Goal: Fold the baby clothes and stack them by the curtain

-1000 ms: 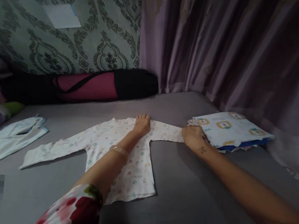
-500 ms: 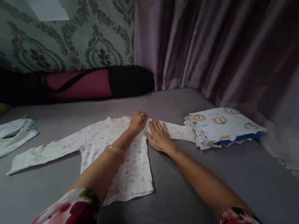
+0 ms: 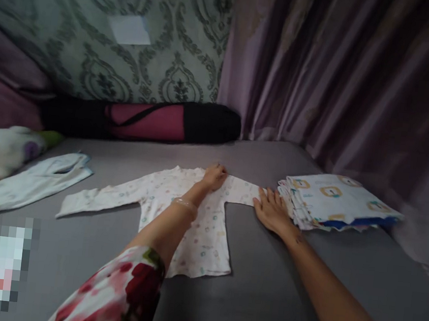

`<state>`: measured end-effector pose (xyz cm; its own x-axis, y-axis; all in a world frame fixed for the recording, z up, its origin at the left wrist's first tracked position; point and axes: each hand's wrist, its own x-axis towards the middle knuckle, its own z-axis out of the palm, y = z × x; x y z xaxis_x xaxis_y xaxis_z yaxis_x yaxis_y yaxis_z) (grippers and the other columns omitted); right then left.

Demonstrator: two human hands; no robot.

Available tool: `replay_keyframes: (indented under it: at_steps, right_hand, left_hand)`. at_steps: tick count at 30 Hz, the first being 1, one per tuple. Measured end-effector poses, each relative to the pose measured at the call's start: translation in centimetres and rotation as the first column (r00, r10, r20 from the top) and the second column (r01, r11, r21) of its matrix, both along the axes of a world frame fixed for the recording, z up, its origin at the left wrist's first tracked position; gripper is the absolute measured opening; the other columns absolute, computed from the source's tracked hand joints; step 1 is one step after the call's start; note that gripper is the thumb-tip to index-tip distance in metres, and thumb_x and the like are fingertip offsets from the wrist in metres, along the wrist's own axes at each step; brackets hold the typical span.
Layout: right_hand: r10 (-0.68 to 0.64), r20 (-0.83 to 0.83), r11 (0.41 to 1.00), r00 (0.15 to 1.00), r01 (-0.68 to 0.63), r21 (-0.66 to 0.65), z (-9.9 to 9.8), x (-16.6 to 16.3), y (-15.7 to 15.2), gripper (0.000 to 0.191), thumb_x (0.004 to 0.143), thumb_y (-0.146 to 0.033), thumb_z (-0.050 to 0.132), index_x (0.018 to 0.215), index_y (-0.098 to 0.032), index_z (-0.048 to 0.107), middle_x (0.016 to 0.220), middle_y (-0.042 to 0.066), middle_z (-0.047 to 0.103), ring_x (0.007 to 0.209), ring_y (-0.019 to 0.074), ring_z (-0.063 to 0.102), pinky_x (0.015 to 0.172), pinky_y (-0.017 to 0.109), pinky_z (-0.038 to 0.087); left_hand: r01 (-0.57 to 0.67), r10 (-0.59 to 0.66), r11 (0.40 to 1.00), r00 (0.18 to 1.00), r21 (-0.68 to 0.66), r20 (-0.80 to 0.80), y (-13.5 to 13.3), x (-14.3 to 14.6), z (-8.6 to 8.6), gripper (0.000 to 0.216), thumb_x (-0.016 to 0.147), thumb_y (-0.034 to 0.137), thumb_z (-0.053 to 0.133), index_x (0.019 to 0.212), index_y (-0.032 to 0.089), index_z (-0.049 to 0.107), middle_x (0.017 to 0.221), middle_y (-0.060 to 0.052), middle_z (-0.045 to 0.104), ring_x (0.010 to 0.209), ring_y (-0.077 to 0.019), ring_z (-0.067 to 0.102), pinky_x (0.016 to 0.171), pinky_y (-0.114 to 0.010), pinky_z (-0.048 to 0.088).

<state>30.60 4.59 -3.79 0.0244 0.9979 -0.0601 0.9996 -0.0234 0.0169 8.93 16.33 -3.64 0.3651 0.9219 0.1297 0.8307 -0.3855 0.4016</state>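
A small white long-sleeved shirt (image 3: 199,235) with a pale print is spread flat on the grey bed sheet. At its right shoulder my left hand (image 3: 215,177) has its fingers curled down onto the cloth, holding it; the fingertips are partly hidden. My right hand (image 3: 273,211) lies flat and open over the end of the right sleeve, fingers spread. That sleeve's cuff is covered by the hand. Just beyond those fingers is a folded stack of printed cloth (image 3: 344,202). The shirt's left sleeve stretches out to the left, and my left forearm crosses the body of the shirt.
On the left lie a pale garment (image 3: 36,182) and a plush toy (image 3: 6,149). A long black and pink bag (image 3: 145,120) rests along the patterned wall (image 3: 187,55). Purple curtains (image 3: 286,61) hang behind the bed's right side. The lower left corner is pixelated.
My right hand has slid rightward along the sleeve, from near the shoulder to the cuff end. My left hand stays at the shoulder. The view has shifted left.
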Motion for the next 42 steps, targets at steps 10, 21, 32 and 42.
replay_keyframes:
  at_steps: [10, 21, 32, 42]
  right_hand:
    - [0.102, 0.006, 0.994, 0.995, -0.102, 0.024, 3.1, -3.9, 4.4, 0.044, 0.092, -0.025, 0.036, 0.130, -0.011, 0.054, 0.141, 0.020, 0.045, 0.131, 0.0319, 0.040, 0.107, 0.048, 0.028]
    - [0.628, -0.336, 0.772, 0.702, -0.619, 0.148, 2.1, -28.0, 6.5, 0.048, 0.096, -0.024, 0.030, 0.139, -0.004, 0.041, 0.146, 0.018, 0.040, 0.137, 0.0244, 0.032, 0.113, 0.035, 0.022]
    - [0.417, -0.375, 0.908, 0.828, -0.401, 0.124, -0.8, -33.0, 5.5, 0.061, 0.098, -0.041, 0.022, 0.146, -0.005, 0.033, 0.154, 0.015, 0.029, 0.143, 0.0275, 0.018, 0.114, 0.040, 0.009]
    - [0.415, -0.295, 0.910, 0.861, -0.388, 0.146, -0.8, -33.4, 4.7, 0.057, 0.096, -0.049, 0.027, 0.146, -0.024, 0.037, 0.155, 0.013, 0.025, 0.143, 0.0272, 0.014, 0.112, 0.047, 0.002]
  left_hand:
    - [-0.446, 0.448, 0.893, 0.878, 0.050, -0.166, -5.2, -25.8, 2.7, 0.035, 0.087, 0.028, 0.044, 0.115, 0.016, 0.061, 0.116, -0.012, 0.066, 0.106, -0.0238, 0.060, 0.091, -0.032, 0.045]
    - [-0.846, 0.797, 0.522, 0.528, -0.105, -0.293, -12.9, -36.2, 3.8, 0.039, 0.085, 0.038, 0.046, 0.103, 0.010, 0.066, 0.106, -0.015, 0.069, 0.100, -0.0246, 0.062, 0.078, -0.026, 0.044]
    - [-0.832, 0.818, 0.509, 0.548, -0.222, -0.176, -13.2, -37.4, 2.8, 0.018, 0.070, 0.031, 0.057, 0.074, 0.014, 0.063, 0.059, -0.001, 0.059, 0.064, -0.0168, 0.059, 0.055, -0.022, 0.038]
    - [-0.866, 0.815, 0.500, 0.463, 0.021, -0.349, -14.6, -35.1, 2.5, 0.035, 0.085, 0.012, 0.038, 0.119, 0.008, 0.044, 0.103, -0.021, 0.065, 0.094, -0.0285, 0.064, 0.077, -0.035, 0.046]
